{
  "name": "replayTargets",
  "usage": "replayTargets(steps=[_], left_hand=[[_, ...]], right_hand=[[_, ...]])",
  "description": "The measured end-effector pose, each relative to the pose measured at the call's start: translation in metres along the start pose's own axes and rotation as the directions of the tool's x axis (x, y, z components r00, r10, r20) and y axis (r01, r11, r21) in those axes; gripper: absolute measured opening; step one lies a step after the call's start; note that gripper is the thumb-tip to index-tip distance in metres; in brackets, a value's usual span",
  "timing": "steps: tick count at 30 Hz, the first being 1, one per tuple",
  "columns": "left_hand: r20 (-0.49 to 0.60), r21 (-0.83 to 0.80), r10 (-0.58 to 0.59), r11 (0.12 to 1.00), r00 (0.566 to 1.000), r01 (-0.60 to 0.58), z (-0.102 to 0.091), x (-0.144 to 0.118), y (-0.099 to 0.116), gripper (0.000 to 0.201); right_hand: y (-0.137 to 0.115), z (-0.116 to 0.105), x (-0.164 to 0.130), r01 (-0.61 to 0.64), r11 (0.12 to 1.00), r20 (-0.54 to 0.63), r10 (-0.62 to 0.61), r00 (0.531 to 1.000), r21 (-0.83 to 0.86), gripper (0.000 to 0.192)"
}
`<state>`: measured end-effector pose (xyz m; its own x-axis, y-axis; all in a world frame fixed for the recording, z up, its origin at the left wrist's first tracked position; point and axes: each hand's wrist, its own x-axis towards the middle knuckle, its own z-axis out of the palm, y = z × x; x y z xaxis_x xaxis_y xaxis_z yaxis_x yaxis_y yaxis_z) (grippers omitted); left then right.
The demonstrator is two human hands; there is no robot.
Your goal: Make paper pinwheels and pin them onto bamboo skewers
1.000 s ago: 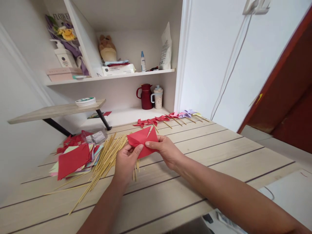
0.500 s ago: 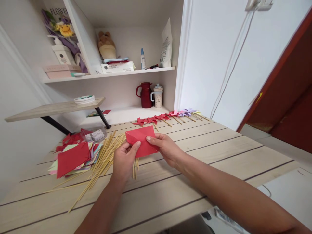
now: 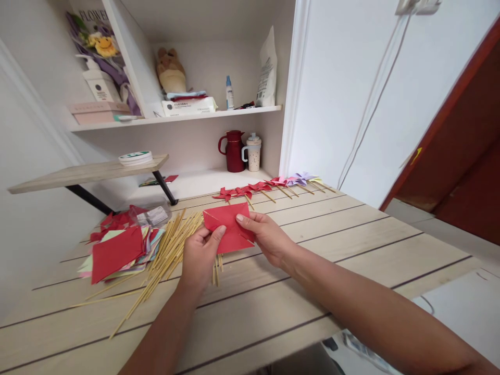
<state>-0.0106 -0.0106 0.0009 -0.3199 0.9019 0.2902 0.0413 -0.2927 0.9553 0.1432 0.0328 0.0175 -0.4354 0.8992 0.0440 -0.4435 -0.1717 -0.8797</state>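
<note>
Right now I see both hands meeting on a folded red paper square (image 3: 228,227), held just above the wooden table (image 3: 351,245). My left hand (image 3: 201,255) grips its lower left edge, thumb pressed flat on the front face, the other fingers curled behind it. My right hand (image 3: 265,238) takes the right side, with its thumb laid across the upper middle of the sheet and the fingers closed under the lower right corner. So both hands are pinched shut on the paper, which shows creases and sits roughly level, tilted a little toward me.

Under and to the left of my hands lies a loose bundle of bamboo skewers (image 3: 167,250), fanned out across the boards, a few of them passing beneath the left hand. Further left is a stack of coloured paper squares (image 3: 117,252) with a red sheet on top, touching the skewers on its right edge. Behind that stack sits a clear plastic packet (image 3: 156,215).

Along the far edge of the table runs a row of finished paper pinwheels (image 3: 269,186) on sticks, red ones at the left and paler ones at the right. Beyond it, in the lower shelf recess, a dark red jug (image 3: 233,151) stands just beside a pale lidded mug (image 3: 253,154).
</note>
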Motion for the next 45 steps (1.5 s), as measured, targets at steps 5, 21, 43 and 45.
replayTargets(steps=[5,21,43,45], left_hand=[[0.016,-0.003,-0.011,1.000,1.000,0.011,-0.001,0.001,-0.001,0.032],[0.021,-0.213,-0.028,0.976,0.999,0.032,0.000,0.003,-0.006,0.068],[0.041,-0.259,-0.135,0.955,0.990,0.141,0.004,-0.001,-0.001,0.041],[0.042,-0.286,-0.145,0.946,0.988,0.151,0.003,0.001,-0.002,0.042]], right_hand=[[0.002,-0.004,0.001,0.032,0.997,0.030,-0.030,0.999,-0.066,0.040],[0.010,-0.004,0.005,0.114,0.993,-0.091,-0.113,0.989,0.006,0.033],[0.013,0.006,-0.002,0.135,0.989,-0.026,-0.137,0.990,-0.060,0.036],[0.011,0.003,-0.001,0.155,0.985,-0.023,-0.157,0.987,-0.076,0.038]])
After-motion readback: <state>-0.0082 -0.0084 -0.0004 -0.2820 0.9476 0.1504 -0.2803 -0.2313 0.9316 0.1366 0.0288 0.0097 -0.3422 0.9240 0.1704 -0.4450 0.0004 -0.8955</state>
